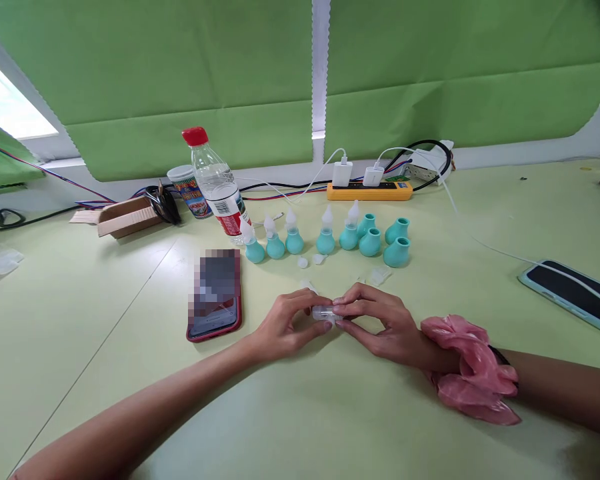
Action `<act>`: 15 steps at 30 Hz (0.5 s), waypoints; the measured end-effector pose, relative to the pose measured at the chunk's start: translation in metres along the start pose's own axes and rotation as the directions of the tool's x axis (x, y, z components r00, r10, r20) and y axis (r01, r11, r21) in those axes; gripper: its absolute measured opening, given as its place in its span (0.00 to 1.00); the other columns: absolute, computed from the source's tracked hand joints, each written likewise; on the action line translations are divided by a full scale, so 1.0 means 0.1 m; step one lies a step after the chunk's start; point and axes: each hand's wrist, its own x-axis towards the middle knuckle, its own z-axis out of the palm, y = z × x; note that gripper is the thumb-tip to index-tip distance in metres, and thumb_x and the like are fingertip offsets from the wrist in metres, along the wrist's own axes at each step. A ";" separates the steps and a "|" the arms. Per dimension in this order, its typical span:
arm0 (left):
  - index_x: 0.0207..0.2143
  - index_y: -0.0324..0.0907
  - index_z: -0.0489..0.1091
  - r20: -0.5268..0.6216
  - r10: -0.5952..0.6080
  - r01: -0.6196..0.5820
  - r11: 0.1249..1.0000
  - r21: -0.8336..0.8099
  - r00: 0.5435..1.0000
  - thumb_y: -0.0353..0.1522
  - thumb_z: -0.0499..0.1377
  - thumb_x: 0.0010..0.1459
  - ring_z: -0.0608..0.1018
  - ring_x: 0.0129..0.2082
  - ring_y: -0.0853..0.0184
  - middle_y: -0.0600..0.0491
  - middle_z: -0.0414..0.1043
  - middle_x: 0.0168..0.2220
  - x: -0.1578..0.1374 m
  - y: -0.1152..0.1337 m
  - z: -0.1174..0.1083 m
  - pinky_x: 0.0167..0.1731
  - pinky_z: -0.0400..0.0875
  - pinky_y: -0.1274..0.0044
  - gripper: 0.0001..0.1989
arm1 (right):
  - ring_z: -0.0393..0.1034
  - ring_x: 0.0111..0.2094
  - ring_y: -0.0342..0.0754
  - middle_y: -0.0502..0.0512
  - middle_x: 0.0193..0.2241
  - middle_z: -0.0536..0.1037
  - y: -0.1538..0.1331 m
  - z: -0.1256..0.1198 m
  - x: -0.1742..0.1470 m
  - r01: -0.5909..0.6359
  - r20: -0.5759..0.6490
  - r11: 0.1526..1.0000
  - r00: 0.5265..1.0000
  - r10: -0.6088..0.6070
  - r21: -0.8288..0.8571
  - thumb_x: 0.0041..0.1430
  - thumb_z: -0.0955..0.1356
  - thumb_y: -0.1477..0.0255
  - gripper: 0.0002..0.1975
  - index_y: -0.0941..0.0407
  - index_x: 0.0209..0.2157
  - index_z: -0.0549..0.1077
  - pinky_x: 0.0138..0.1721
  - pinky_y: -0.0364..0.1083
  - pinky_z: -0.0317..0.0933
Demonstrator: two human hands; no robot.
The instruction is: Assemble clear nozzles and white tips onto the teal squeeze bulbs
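Note:
Between my two hands lies a small clear plastic tube, held sideways just above the table. My left hand pinches its left end between thumb and fingers. My right hand grips the right end with its fingertips, hiding that part. Beyond my hands stand several teal bulbs with clear necks and pale tips, such as this teal bulb aspirator. To their right are several open teal bulbs without tips. Small clear plastic pieces and a small white piece lie in front of them.
A phone in a red case lies left of my hands; another phone is at the right. A water bottle, a printed cup, a cardboard tray and a yellow power strip with cables stand along the back.

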 end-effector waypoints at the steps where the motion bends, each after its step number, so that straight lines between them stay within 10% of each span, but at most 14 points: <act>1: 0.40 0.34 0.69 0.009 0.003 -0.003 1.000 -0.004 1.000 0.31 0.55 0.53 0.69 0.29 0.69 0.48 0.69 0.29 0.00 -0.01 0.00 0.30 0.64 0.77 0.13 | 0.67 0.32 0.43 0.53 0.30 0.69 0.00 0.00 0.00 -0.001 -0.001 1.000 1.000 0.001 0.001 0.49 0.66 0.82 0.12 0.54 0.36 0.70 0.30 0.43 0.65; 15: 0.36 0.34 0.71 -0.080 0.005 0.000 0.998 0.063 0.997 0.32 0.57 0.51 0.70 0.27 0.68 0.48 0.70 0.27 -0.01 0.01 0.02 0.29 0.65 0.76 0.12 | 0.65 0.36 0.47 0.55 0.35 0.68 -0.04 -0.13 0.05 0.077 0.025 0.971 0.997 -0.074 -0.225 0.49 0.66 0.77 0.18 0.53 0.43 0.64 0.35 0.47 0.64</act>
